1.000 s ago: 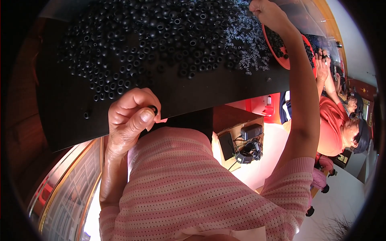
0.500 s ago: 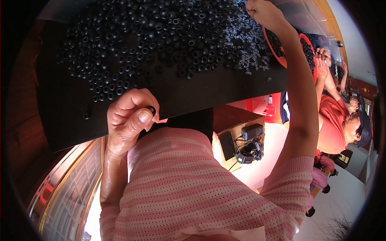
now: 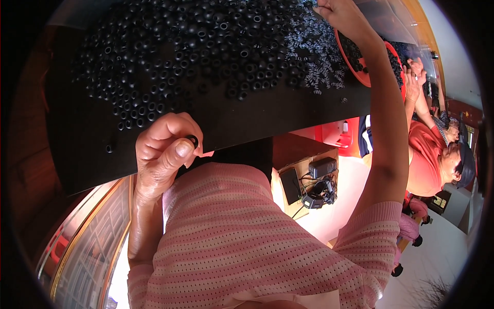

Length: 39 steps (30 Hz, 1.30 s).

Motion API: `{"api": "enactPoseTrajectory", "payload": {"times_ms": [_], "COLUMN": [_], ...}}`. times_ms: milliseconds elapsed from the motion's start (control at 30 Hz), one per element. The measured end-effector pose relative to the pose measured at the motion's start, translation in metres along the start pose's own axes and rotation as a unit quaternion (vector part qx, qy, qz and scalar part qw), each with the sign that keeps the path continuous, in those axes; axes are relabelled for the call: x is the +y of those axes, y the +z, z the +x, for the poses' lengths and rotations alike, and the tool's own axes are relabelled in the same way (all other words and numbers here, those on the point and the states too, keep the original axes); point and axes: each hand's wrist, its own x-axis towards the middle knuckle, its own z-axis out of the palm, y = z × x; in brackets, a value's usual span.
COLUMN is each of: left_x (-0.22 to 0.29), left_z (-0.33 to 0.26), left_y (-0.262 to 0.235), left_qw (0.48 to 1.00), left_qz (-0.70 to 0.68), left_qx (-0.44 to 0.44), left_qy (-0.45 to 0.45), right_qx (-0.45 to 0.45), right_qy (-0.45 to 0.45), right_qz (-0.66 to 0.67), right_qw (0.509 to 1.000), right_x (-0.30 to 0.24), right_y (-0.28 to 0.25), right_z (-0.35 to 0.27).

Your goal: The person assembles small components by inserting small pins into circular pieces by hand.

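Observation:
My left hand (image 3: 167,149) is closed near the table's front edge. Its thumb and forefinger pinch a small black hollow bead (image 3: 193,140), its round opening facing up. Stretched out to the far right, my right hand (image 3: 342,18) has its fingers drawn together above the far end of a heap of small metal coil springs (image 3: 321,74); whatever lies between its fingertips is too small to make out. Many more black hollow beads (image 3: 206,51) spread over the dark table (image 3: 247,116), left of the springs. One loose bead (image 3: 109,149) lies apart at the left.
Right of the springs stand a red-rimmed container (image 3: 355,74) and a second red-rimmed container (image 3: 395,49), both with black pieces inside. Below the table, a box (image 3: 303,175) bears a phone, black adapters and cables. Another person in an orange-red top (image 3: 424,165) works at the right.
My right hand and forearm have shifted slightly, the forearm a little to the right. My left hand keeps its pinch on the bead, almost in the same place.

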Motion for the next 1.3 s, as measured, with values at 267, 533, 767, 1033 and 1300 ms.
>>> {"api": "enactPoseTrajectory", "payload": {"times_ms": [267,533,767,1033,1300], "left_x": [0.000,0.000,0.001,0.000,0.003], "left_z": [-0.001,0.000,-0.001,-0.004,-0.007], "left_y": [0.000,0.001,-0.003,-0.005,-0.003], "left_qw": [1.000,1.000,1.000,0.999,0.994], "left_qz": [-0.001,-0.002,0.010,-0.050,-0.102], "left_qx": [0.003,0.001,0.001,0.008,0.022], "left_qy": [-0.008,-0.006,0.009,-0.002,-0.025], "right_qx": [-0.068,-0.124,-0.029,-0.075,-0.115], "right_qy": [-0.040,-0.005,-0.041,-0.111,-0.220], "right_qz": [-0.069,-0.090,-0.046,0.380,0.476], "right_qw": [0.994,0.988,0.998,0.915,0.844], "right_x": [0.011,0.013,0.002,-0.125,-0.188], "right_y": [-0.007,-0.002,-0.010,0.006,0.022], "right_z": [-0.003,-0.005,-0.012,-0.073,-0.081]}}
